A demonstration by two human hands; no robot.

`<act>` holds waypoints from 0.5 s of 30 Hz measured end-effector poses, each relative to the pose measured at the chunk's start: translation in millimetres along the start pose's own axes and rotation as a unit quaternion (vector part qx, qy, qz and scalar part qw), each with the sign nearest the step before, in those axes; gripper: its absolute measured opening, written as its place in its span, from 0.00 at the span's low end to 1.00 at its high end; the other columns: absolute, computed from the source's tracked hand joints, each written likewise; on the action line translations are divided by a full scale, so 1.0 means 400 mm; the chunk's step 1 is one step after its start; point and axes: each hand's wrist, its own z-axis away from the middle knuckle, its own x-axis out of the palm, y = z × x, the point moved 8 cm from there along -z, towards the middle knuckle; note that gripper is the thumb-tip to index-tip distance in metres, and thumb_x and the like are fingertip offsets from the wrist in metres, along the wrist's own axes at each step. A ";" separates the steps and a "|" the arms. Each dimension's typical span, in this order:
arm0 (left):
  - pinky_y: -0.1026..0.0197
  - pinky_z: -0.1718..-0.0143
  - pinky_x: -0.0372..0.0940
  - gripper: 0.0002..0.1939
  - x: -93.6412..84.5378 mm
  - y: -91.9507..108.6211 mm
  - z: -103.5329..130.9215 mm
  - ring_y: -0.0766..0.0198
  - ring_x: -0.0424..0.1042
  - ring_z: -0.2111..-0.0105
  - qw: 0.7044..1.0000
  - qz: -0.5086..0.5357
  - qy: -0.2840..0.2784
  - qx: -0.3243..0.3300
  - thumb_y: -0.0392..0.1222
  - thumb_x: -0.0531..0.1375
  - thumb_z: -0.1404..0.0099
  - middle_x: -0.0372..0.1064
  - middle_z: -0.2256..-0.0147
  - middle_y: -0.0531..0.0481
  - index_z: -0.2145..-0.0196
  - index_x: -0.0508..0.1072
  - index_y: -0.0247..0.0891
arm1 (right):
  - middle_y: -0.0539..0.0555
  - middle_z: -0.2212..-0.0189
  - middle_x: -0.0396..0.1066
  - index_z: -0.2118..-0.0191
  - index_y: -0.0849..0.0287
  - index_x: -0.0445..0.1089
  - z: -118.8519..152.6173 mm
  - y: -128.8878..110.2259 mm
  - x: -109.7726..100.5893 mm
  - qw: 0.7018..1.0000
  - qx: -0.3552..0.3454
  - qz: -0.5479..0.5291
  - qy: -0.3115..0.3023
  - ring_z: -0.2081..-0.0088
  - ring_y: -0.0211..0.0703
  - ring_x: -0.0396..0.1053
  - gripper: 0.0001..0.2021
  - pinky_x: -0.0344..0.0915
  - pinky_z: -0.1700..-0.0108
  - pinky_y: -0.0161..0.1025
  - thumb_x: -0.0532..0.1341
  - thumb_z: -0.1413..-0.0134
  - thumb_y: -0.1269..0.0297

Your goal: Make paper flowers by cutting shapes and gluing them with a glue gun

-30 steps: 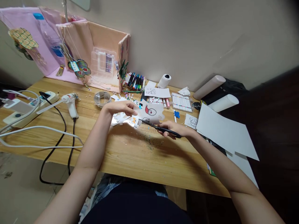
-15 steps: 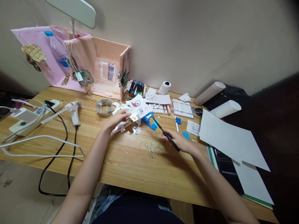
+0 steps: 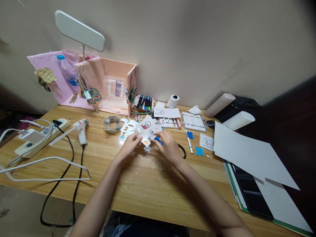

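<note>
A white sheet of paper (image 3: 148, 126) with small cartoon drawings, one partly red, is raised slightly above the desk. My left hand (image 3: 130, 144) pinches its lower left edge. On the opposite side, the fingers of my right hand (image 3: 169, 146) are closed on the sheet's lower right edge. A small orange drawing shows on the corner between my hands. A black handle loop of the scissors (image 3: 183, 150) sticks out past my right hand; the blades are hidden. Behind the right fingers lies blue cut material (image 3: 159, 141), largely covered.
Paper scraps (image 3: 127, 130) and a tape roll (image 3: 112, 123) lie left of the sheet. A glue gun (image 3: 81, 131) and power strip (image 3: 41, 138) with looping cables sit farther left. Marker sets (image 3: 194, 121) stand behind; large white sheets (image 3: 247, 151) overhang a case at right.
My right hand has left its grip on the scissors' handles and moved left onto the paper. The sheet has come lower and nearer, and the head view has tilted up.
</note>
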 end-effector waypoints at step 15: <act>0.68 0.79 0.52 0.14 -0.071 -0.021 -0.002 0.70 0.58 0.81 0.998 -0.010 0.059 -0.026 0.49 0.61 0.49 0.62 0.79 0.56 0.70 0.71 0.35 | 0.54 0.73 0.69 0.72 0.60 0.64 -0.024 0.050 0.064 0.989 0.080 -0.087 -0.091 0.70 0.42 0.64 0.04 0.56 0.67 0.38 0.56 0.48 0.73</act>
